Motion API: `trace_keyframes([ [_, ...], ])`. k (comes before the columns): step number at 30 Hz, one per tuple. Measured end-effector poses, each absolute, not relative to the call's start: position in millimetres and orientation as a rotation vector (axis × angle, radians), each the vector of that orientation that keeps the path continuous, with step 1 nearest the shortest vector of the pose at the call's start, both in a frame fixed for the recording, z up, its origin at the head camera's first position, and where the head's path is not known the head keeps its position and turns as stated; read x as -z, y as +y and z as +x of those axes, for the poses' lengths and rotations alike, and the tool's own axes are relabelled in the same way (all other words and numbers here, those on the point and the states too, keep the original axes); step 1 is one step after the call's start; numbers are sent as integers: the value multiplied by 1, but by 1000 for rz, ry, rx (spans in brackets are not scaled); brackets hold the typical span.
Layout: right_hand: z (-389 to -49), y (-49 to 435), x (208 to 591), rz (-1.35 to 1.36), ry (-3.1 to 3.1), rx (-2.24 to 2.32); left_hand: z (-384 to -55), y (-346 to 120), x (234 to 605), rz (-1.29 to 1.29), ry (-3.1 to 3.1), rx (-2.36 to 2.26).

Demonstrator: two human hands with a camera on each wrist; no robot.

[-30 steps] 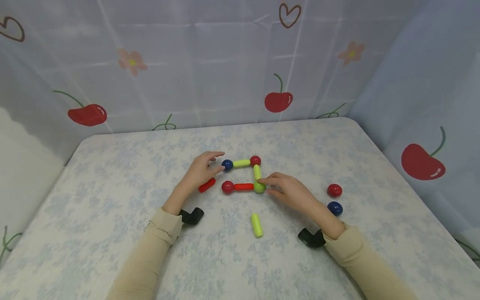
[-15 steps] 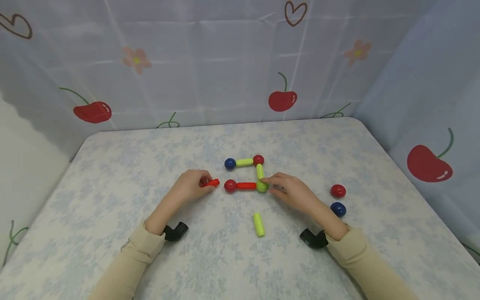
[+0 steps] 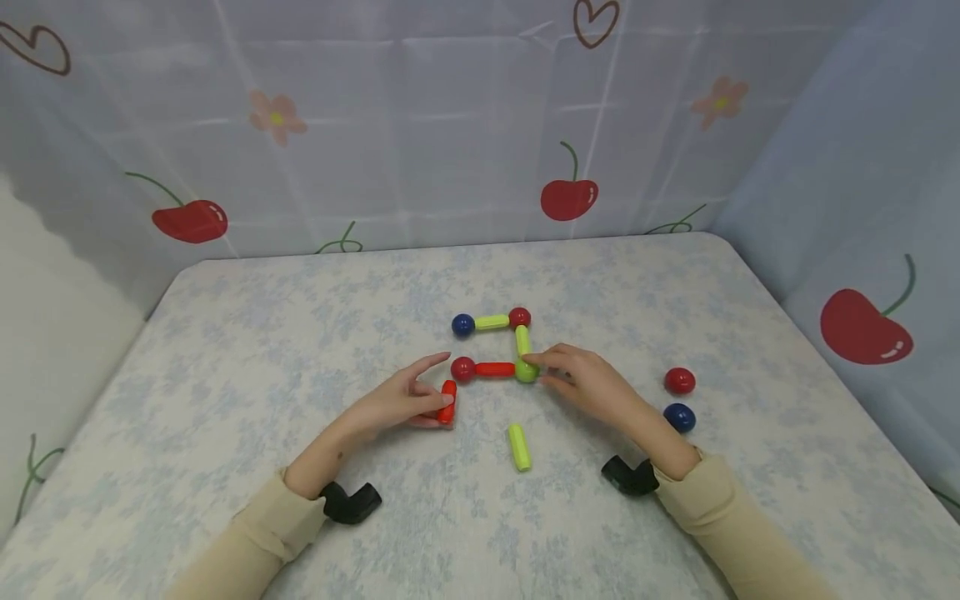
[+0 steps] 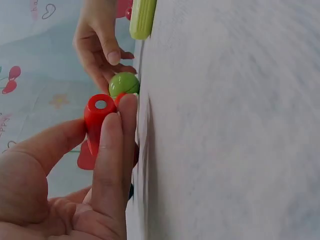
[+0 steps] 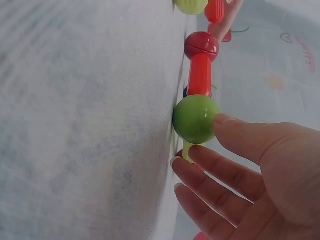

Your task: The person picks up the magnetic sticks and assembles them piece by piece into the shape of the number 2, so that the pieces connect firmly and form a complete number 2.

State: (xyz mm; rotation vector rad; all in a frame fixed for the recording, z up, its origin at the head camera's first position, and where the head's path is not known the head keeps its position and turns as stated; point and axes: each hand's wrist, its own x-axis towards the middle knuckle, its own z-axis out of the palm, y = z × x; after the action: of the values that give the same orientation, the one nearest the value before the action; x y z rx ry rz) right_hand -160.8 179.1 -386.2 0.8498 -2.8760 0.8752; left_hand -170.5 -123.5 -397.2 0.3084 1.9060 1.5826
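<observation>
My left hand [image 3: 393,404] pinches a loose red magnetic rod [image 4: 94,125] between thumb and fingers, its metal-tipped end showing in the left wrist view. Just beyond it lies a red ball [image 3: 463,369], joined by another red rod [image 3: 496,369] to a green ball [image 3: 527,372]. My right hand [image 3: 588,383] holds that green ball, thumb on one side and fingertips on the other. From the green ball a yellow-green rod [image 3: 522,342] runs back to a second red ball [image 3: 520,317]. A further yellow-green rod [image 3: 492,322] links this to a blue ball [image 3: 463,325].
A loose yellow-green rod [image 3: 520,447] lies in front of the joined pieces. Off to the right are a red ball [image 3: 680,381] and a blue ball [image 3: 679,417], beside my right forearm. A patterned cloth covers the table [image 3: 300,308], with a curtain behind.
My left hand left the blue ball, picked up the loose red rod from the left, and brought it rightward, turned, near the front red ball. The right hand stays at the green ball.
</observation>
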Motion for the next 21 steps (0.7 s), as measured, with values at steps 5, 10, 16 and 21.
trace_keyframes([
  [5,-160,179,387,870,-2874,-892,-171,-113,399,223,1814,-1623],
  [10,-159,179,386,872,-2873,-902,-172,-107,400,164,1777,-1651],
  [16,-159,180,386,875,-2861,-908,-173,-103,400,150,1890,-1603],
  [21,-158,180,385,869,-2878,-882,-176,-101,398,156,1957,-1596],
])
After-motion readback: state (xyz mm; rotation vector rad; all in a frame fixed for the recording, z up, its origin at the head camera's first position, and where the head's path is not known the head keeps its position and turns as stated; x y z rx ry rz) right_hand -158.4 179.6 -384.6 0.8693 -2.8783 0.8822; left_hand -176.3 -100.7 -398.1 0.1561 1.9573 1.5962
